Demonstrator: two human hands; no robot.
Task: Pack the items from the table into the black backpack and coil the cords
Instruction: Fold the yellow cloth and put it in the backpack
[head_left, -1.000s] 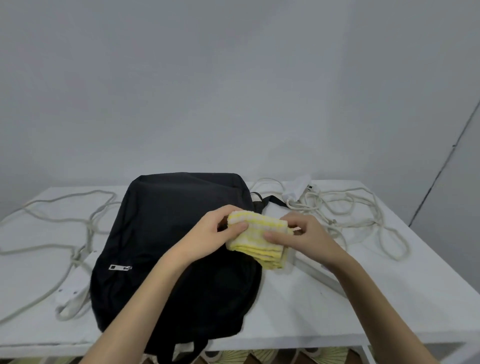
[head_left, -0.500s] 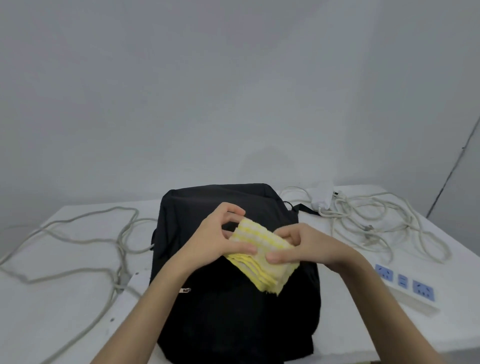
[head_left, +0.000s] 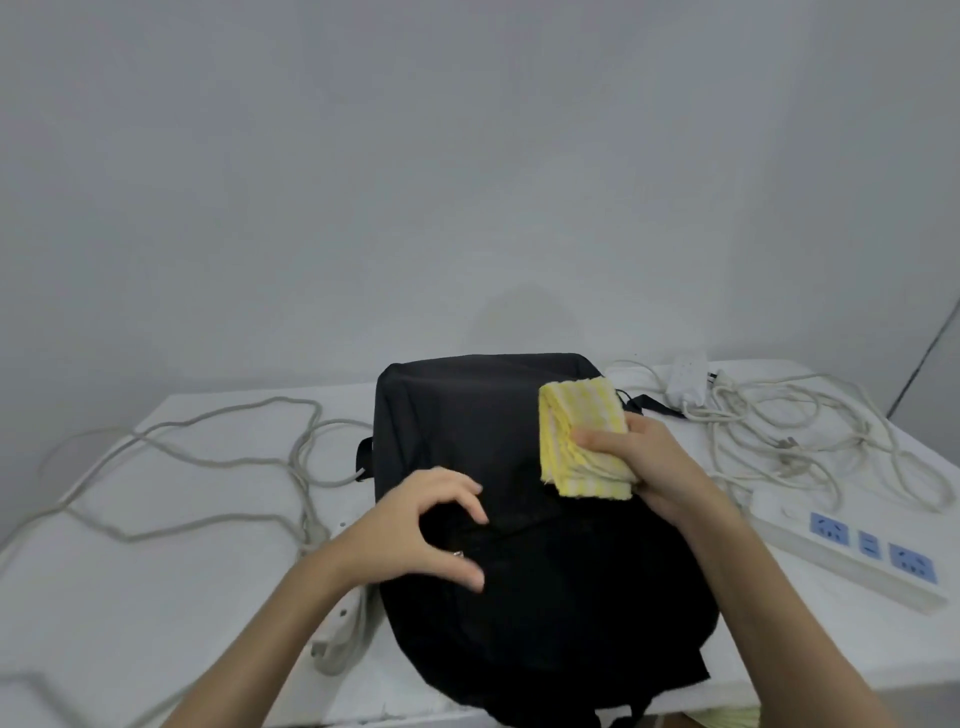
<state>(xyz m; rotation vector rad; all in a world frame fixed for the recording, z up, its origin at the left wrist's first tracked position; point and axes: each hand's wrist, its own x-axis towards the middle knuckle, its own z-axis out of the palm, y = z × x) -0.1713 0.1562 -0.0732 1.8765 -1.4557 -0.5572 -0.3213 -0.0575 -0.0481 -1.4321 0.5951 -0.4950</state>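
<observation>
The black backpack (head_left: 519, 519) lies flat in the middle of the white table (head_left: 156, 597). My right hand (head_left: 649, 467) grips a folded yellow and white striped cloth (head_left: 579, 436) over the backpack's upper right part. My left hand (head_left: 421, 530) hovers over the backpack's front, fingers and thumb curved apart around a small metal zipper pull (head_left: 458, 554), holding nothing. A long grey cord (head_left: 208, 447) sprawls loose on the left. A tangle of grey-white cords (head_left: 810, 431) lies on the right.
A white power strip with blue sockets (head_left: 852, 551) lies at the right, close to my right forearm. Another white power strip (head_left: 340, 623) pokes out beside the backpack's left edge under my left forearm. A white plug block (head_left: 688, 384) sits at the back right. A grey wall stands behind the table.
My left hand let go of the cloth and dropped to the backpack's front by the zipper pull. My right hand carried the cloth up and to the right.
</observation>
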